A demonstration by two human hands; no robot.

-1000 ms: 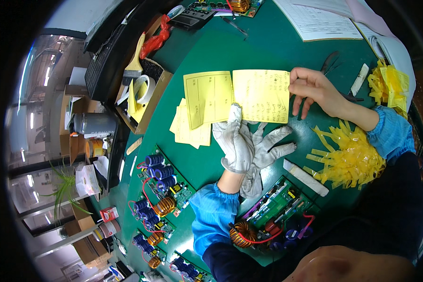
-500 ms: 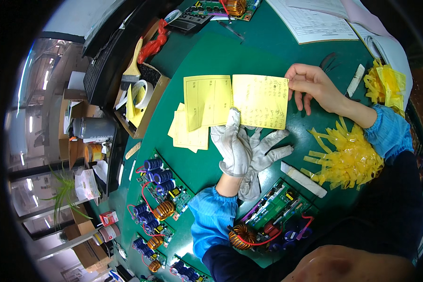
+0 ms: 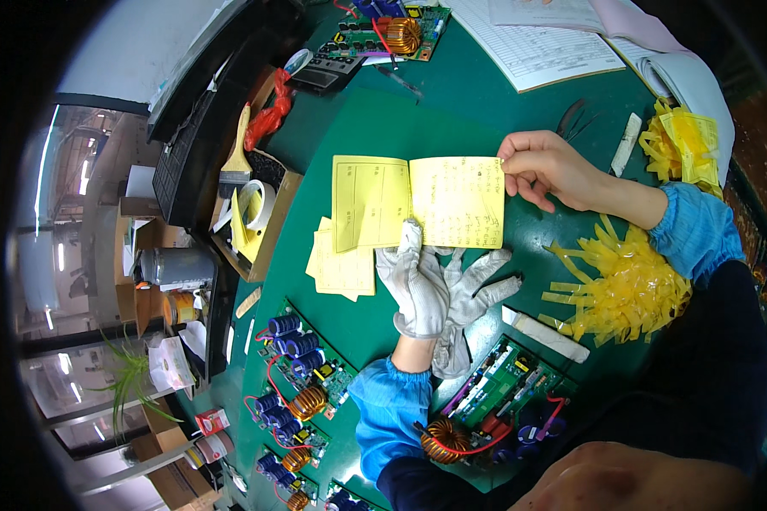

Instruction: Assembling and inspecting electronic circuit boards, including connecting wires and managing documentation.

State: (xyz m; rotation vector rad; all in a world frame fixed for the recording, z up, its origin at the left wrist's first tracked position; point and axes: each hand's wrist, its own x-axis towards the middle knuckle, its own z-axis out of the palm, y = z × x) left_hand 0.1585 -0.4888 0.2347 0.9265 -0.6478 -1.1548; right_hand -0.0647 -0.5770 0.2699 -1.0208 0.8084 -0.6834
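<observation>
An open yellow handwritten booklet (image 3: 456, 200) lies on the green table (image 3: 452, 119). My bare right hand (image 3: 545, 166) pinches its upper right corner between thumb and fingers. My left hand (image 3: 413, 285), in a grey-white work glove, lies flat below the booklet, its forefinger tip touching the lower edge of the page. Under and beside that hand lies a loose matching glove (image 3: 477, 285). More yellow slips (image 3: 341, 268) are stacked under the booklet's left page.
A heap of yellow tape strips (image 3: 626, 285) and a white bar (image 3: 545, 332) lie to the right. Circuit boards with copper coils sit near me (image 3: 503, 404) and at the left (image 3: 302, 366). A cardboard box with a tape roll (image 3: 256, 213), a ledger (image 3: 537, 43) and pliers (image 3: 571, 119) stand farther off.
My right hand has shifted slightly left along the booklet's top right corner. The gloved left hand and the papers stay where they were.
</observation>
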